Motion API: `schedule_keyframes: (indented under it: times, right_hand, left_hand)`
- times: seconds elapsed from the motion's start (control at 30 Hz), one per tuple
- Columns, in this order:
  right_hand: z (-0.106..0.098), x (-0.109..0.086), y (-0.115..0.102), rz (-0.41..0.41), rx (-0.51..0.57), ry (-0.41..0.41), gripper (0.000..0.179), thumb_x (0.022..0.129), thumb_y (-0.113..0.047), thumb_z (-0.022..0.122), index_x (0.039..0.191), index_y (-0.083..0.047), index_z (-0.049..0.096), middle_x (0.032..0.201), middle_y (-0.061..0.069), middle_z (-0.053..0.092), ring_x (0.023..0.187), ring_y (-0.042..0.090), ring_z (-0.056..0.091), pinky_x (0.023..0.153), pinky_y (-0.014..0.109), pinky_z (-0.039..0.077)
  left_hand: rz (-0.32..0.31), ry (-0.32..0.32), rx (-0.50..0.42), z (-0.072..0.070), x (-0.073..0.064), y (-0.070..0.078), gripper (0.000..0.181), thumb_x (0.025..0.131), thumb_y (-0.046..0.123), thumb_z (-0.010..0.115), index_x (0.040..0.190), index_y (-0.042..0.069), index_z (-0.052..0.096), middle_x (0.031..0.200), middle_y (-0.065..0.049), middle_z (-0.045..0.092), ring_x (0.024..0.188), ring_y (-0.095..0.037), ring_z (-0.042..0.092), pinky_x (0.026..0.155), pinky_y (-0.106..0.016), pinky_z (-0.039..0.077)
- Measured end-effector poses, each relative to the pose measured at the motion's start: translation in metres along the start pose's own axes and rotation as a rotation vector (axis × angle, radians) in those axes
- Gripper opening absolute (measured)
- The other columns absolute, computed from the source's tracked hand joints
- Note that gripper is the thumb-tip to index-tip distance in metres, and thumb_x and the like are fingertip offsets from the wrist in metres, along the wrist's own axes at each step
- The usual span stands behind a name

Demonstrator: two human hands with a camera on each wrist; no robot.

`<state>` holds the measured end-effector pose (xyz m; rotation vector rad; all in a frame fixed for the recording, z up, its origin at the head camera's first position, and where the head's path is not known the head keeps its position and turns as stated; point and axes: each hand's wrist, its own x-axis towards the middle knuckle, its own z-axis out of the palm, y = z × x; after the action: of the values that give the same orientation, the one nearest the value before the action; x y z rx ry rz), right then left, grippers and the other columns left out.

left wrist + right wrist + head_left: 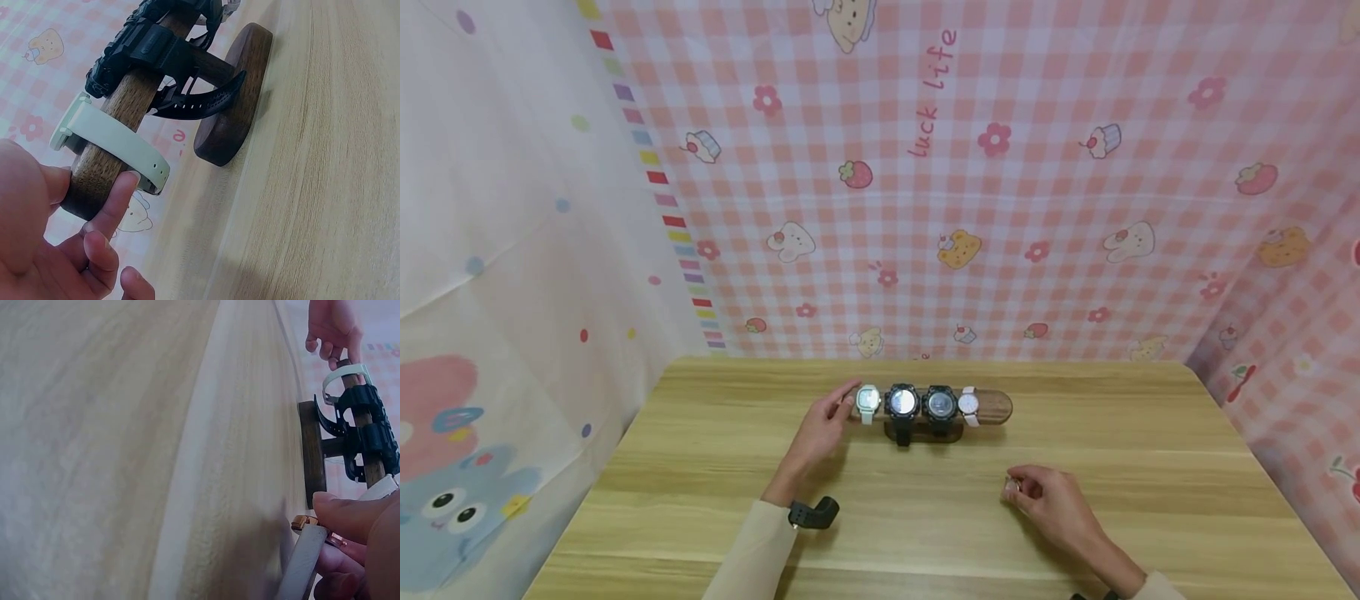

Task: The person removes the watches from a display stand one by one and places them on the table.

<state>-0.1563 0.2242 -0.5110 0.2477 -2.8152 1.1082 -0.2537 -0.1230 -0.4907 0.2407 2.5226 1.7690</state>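
Observation:
My left hand pinches the left end of a dark wooden watch stand between thumb and fingers. Beside those fingers sits a pale mint watch, strapped round the bar. Two chunky black watches come after it, one with its strap end hanging down. A small watch with a pale pink-white strap is further right on the bar. Apart from the stand, low above the table, my right hand pinches a small watch with a white strap and rose-gold metal; its face is mostly hidden.
The stand's base rests on a wood-grain table. A pink checked cloth hangs behind the table's back edge. A black band is on the left wrist, and white patterned cloth hangs at the left.

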Motion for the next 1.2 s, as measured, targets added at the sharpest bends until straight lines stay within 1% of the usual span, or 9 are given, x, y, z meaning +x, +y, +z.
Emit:
schedule_keyframes:
  times: [0.07,0.23,0.53,0.67,0.77,0.87,1.0,1.1,1.2]
  right_hand:
    - [0.0,0.0,0.0,-0.004,0.0,0.0,0.024,0.082,-0.006,0.079,0.104,0.001,0.074,0.067,-0.009,0.057,0.06,0.0,0.048,0.057,0.021,0.044]
    - [0.002,0.0,-0.001,-0.013,-0.003,0.01,0.025,0.08,-0.007,0.081,0.103,0.001,0.074,0.067,-0.009,0.057,0.06,0.0,0.048,0.057,0.021,0.044]
    - [0.002,0.0,-0.001,-0.03,-0.011,0.004,0.031,0.078,-0.009,0.083,0.104,0.002,0.073,0.066,-0.01,0.057,0.059,-0.001,0.048,0.057,0.021,0.045]
    - [0.001,0.001,-0.001,-0.034,-0.016,-0.003,0.034,0.076,-0.011,0.085,0.105,0.002,0.073,0.065,-0.011,0.055,0.059,-0.002,0.047,0.057,0.021,0.044]
    - [-0.003,0.001,-0.001,-0.047,0.005,-0.011,0.036,0.075,-0.01,0.085,0.105,0.004,0.072,0.066,-0.01,0.056,0.059,-0.001,0.048,0.057,0.021,0.046]
    - [-0.009,0.004,-0.002,-0.056,0.037,-0.017,0.037,0.077,-0.009,0.084,0.107,0.006,0.071,0.068,-0.007,0.058,0.06,0.0,0.05,0.057,0.021,0.047]
    - [-0.014,0.011,-0.004,-0.076,0.044,0.017,0.035,0.078,-0.01,0.083,0.107,0.006,0.071,0.07,-0.006,0.059,0.061,0.0,0.052,0.057,0.021,0.048]
    - [-0.016,0.018,-0.007,-0.112,0.045,0.077,0.033,0.079,-0.01,0.083,0.107,0.004,0.071,0.071,-0.006,0.06,0.059,-0.001,0.05,0.054,0.022,0.046]
    - [-0.018,0.026,-0.012,-0.131,0.072,0.133,0.032,0.08,-0.01,0.082,0.107,0.002,0.071,0.073,-0.004,0.062,0.057,0.001,0.048,0.05,0.022,0.042]
  left_hand:
    - [-0.005,0.001,-0.005,0.0,0.0,0.0,0.04,0.107,0.018,0.044,0.147,0.015,0.049,0.128,-0.016,0.062,0.1,-0.034,0.067,0.086,-0.046,0.05]
    - [0.007,-0.005,-0.003,0.0,0.0,-0.001,0.04,0.107,0.019,0.044,0.147,0.015,0.049,0.127,-0.014,0.063,0.098,-0.031,0.067,0.089,-0.047,0.049]
    - [0.011,-0.001,-0.004,0.0,0.001,-0.001,0.04,0.107,0.017,0.044,0.147,0.013,0.049,0.129,-0.017,0.062,0.096,-0.028,0.068,0.087,-0.047,0.05]
    - [0.009,0.002,-0.003,0.0,0.0,0.0,0.04,0.107,0.018,0.044,0.147,0.016,0.049,0.131,-0.016,0.061,0.097,-0.029,0.068,0.089,-0.047,0.049]
    - [0.0,0.006,-0.002,0.0,-0.002,0.001,0.04,0.107,0.02,0.044,0.146,0.02,0.05,0.126,-0.015,0.063,0.098,-0.029,0.067,0.087,-0.045,0.048]
    - [-0.002,0.008,0.002,0.0,-0.002,0.001,0.04,0.107,0.02,0.045,0.146,0.019,0.05,0.123,-0.015,0.065,0.097,-0.028,0.067,0.085,-0.042,0.048]
    - [0.005,0.012,0.006,0.001,-0.002,0.002,0.04,0.107,0.019,0.045,0.146,0.018,0.051,0.126,-0.014,0.064,0.097,-0.028,0.068,0.086,-0.04,0.047]
    - [0.009,0.016,0.002,0.001,-0.001,0.001,0.039,0.107,0.019,0.045,0.145,0.019,0.052,0.127,-0.015,0.064,0.098,-0.031,0.068,0.088,-0.041,0.047]
    - [0.011,0.015,-0.009,0.001,-0.001,0.0,0.039,0.107,0.019,0.045,0.145,0.019,0.052,0.126,-0.016,0.064,0.099,-0.033,0.067,0.09,-0.046,0.048]
